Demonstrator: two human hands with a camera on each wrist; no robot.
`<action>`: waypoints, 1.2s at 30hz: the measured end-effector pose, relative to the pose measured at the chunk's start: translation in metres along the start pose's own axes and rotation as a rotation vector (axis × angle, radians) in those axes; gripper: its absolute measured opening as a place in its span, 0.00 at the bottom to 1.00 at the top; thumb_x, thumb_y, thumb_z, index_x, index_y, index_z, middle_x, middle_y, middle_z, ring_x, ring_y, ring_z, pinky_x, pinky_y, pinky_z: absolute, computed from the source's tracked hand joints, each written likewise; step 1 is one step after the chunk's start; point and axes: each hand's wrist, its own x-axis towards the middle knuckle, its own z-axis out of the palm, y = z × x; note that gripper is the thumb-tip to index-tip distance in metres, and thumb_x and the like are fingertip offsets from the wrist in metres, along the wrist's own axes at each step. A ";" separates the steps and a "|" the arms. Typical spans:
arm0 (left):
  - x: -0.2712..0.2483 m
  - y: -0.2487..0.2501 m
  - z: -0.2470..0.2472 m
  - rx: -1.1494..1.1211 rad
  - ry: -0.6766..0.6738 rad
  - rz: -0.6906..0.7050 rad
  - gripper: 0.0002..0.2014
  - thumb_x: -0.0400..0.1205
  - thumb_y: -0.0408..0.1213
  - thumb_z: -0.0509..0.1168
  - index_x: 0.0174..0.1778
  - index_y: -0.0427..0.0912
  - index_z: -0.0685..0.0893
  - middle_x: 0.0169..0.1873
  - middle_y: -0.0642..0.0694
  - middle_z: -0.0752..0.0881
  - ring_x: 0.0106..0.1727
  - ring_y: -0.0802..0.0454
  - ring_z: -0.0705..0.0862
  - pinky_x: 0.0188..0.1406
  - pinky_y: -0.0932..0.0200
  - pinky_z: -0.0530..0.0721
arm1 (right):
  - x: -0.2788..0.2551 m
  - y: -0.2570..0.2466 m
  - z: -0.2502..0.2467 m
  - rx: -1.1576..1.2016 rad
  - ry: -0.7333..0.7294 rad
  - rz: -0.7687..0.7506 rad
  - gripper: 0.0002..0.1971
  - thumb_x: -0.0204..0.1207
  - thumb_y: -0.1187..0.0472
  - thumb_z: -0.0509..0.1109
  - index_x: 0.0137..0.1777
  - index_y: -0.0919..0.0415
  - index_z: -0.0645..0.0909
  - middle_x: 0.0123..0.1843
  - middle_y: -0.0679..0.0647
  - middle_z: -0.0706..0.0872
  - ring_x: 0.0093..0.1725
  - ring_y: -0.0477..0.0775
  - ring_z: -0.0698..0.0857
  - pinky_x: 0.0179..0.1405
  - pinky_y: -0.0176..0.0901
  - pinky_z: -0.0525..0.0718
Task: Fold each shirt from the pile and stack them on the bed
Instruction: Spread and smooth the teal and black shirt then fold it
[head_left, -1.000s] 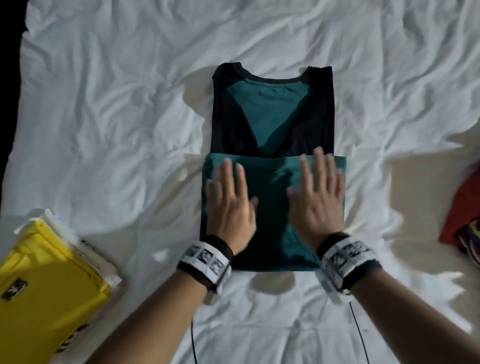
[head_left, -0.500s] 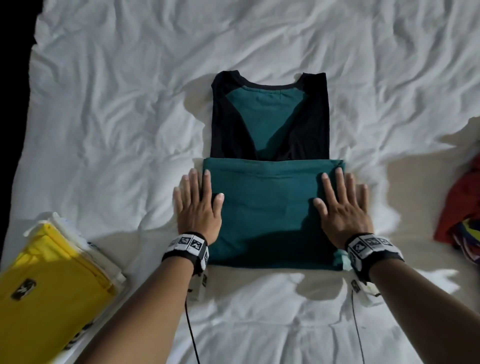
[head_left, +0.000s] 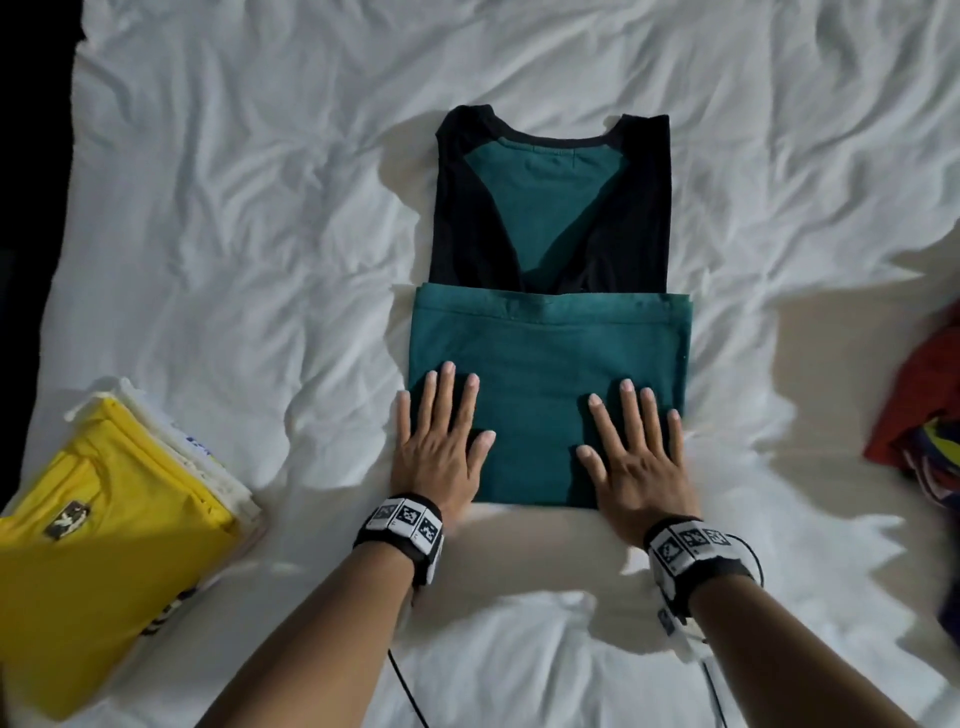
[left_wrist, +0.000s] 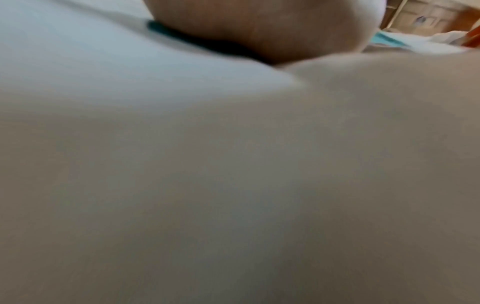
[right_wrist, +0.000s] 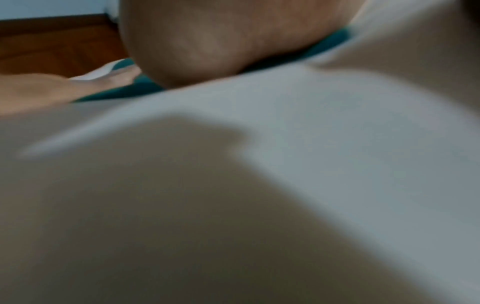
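Observation:
A teal shirt with black sleeves (head_left: 550, 332) lies on the white bed sheet (head_left: 249, 218), its sleeves folded in and its lower half folded up over the middle. My left hand (head_left: 441, 436) lies flat with straight fingers on the near left corner of the folded part. My right hand (head_left: 636, 447) lies flat on the near right corner. Both wrist views are blurred: each shows a palm heel, left hand (left_wrist: 259, 26) and right hand (right_wrist: 221, 35), on a strip of teal cloth over white sheet.
A stack of folded shirts with a yellow one on top (head_left: 104, 530) sits at the near left of the bed. A heap of unfolded red and multicoloured clothes (head_left: 924, 415) lies at the right edge. Cables trail from both wristbands.
Both hands slid outward from the middle of the folded half to its sides, then came back toward me to its near corners. The shirt lies as before.

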 end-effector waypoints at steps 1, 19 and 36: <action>-0.002 -0.005 0.000 0.000 -0.003 -0.037 0.35 0.91 0.57 0.43 0.92 0.46 0.46 0.91 0.40 0.44 0.92 0.41 0.44 0.88 0.30 0.48 | -0.003 0.012 -0.001 0.003 -0.007 0.043 0.33 0.87 0.35 0.41 0.90 0.40 0.40 0.92 0.52 0.37 0.90 0.57 0.37 0.88 0.62 0.39; -0.038 0.007 -0.021 0.133 -0.164 0.206 0.33 0.81 0.34 0.61 0.86 0.33 0.68 0.85 0.29 0.66 0.85 0.30 0.66 0.83 0.29 0.66 | -0.029 -0.016 -0.004 -0.116 0.136 -0.249 0.30 0.81 0.67 0.54 0.84 0.72 0.66 0.86 0.68 0.66 0.84 0.74 0.67 0.76 0.73 0.75; -0.138 0.014 -0.059 0.207 -0.491 0.228 0.35 0.88 0.28 0.51 0.90 0.34 0.42 0.90 0.33 0.46 0.91 0.36 0.47 0.88 0.35 0.53 | -0.143 -0.030 0.000 -0.173 0.090 -0.355 0.38 0.59 0.80 0.65 0.76 0.77 0.76 0.74 0.76 0.79 0.70 0.82 0.80 0.59 0.75 0.86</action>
